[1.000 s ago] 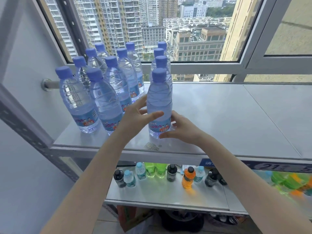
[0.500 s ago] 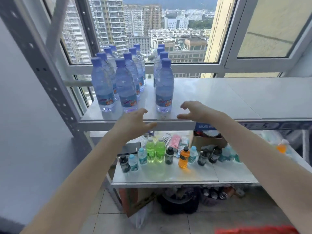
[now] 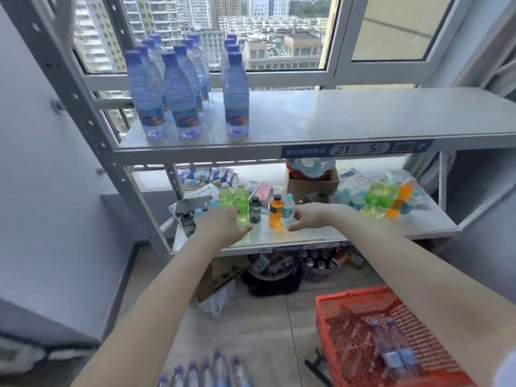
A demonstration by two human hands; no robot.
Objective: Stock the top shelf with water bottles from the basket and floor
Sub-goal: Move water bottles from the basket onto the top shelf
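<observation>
- Water bottles [image 3: 178, 93] are shown standing upright on the left part of the top shelf [image 3: 321, 118], long axes vertical and blue caps up; three files run back from the shelf's front edge toward the window [image 3: 279, 32].
- The front bottle of the right file [image 3: 236, 96] is set apart from the two left files, its label facing outward.
- Further water bottles [image 3: 206, 372] are seen upright on the floor below the top shelf, at the bottom edge; blurred.
- Bottles [image 3: 391, 350] are seen lying on their sides in the red basket [image 3: 349, 308], on the floor to the lower right of the top shelf.
- The left hand [image 3: 223, 227] is extended palm down below the top shelf, fingers loosely spread, nothing held.
- The right hand [image 3: 310, 217] is likewise extended, fingers curled and parted, empty.
</observation>
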